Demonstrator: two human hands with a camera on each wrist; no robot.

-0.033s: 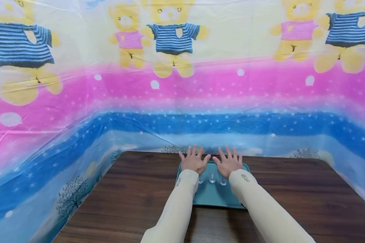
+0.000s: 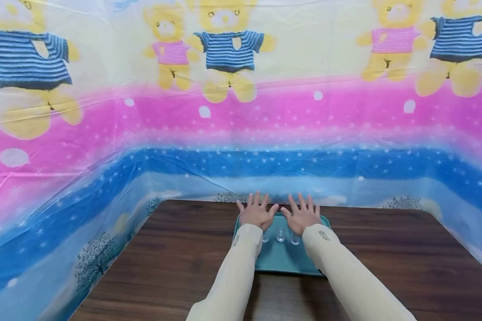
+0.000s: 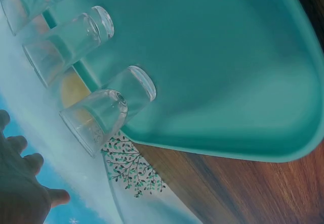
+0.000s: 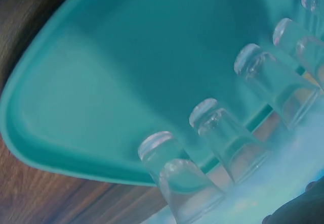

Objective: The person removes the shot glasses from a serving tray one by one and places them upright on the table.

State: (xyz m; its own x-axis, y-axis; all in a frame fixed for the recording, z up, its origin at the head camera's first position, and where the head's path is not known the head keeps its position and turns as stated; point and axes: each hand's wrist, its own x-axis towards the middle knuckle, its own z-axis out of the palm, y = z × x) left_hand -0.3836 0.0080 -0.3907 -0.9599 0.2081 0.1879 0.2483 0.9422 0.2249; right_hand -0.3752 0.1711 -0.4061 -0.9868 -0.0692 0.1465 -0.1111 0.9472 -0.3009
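Both bare hands are held out side by side over the far part of a green tray (image 2: pixel 283 264), fingers spread and palms down. Neither the left hand (image 2: pixel 257 217) nor the right hand (image 2: pixel 303 220) holds anything. Several small clear glasses stand upright in a row on the tray; in the head view a middle glass (image 2: pixel 280 235) shows between the wrists, and the hands and sleeves hide others. The left wrist view shows an end glass (image 3: pixel 111 110), apart from the left hand (image 3: pixel 23 183). In the right wrist view another end glass (image 4: pixel 179 178) is apart from the partly visible right hand (image 4: pixel 301 209).
The tray lies on a dark brown wooden table (image 2: pixel 176 254), with bare wood on both sides. A printed cloth (image 2: pixel 241 120) with bears and pink and blue bands hangs behind the table and along its sides.
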